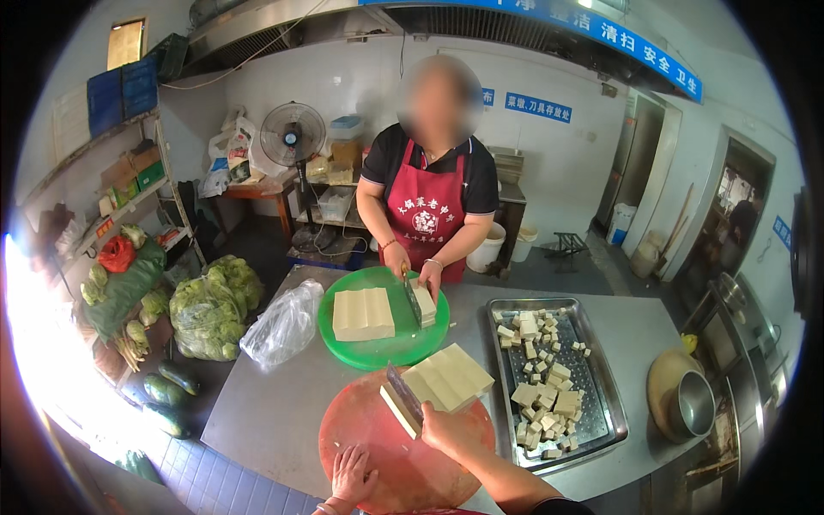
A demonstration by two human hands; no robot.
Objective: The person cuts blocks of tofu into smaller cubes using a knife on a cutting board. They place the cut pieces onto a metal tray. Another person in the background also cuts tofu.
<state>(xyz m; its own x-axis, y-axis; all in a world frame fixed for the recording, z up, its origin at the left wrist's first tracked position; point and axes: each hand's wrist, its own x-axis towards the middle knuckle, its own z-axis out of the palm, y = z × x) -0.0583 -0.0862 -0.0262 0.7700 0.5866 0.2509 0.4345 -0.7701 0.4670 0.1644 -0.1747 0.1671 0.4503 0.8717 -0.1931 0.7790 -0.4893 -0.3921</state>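
My right hand [444, 426] grips a knife [404, 394], its blade at the near left side of a large block of tofu [454, 376]. A narrow strip of tofu [397, 412] lies on the near side of the blade. The block rests on a round red cutting board [367, 431] and reaches past its far right rim. My left hand [351, 473] lies on the board's near left part with fingers spread, holding nothing. A few small white crumbs are scattered on the board.
Across the steel table [257, 399], a person in a red apron [428, 206] cuts tofu [364, 314] with a cleaver [412, 302] on a green board [360, 357]. Right stands a perforated steel tray [602, 393] of tofu cubes; left, a plastic bag [283, 325]. A steel bowl [695, 402] sits far right.
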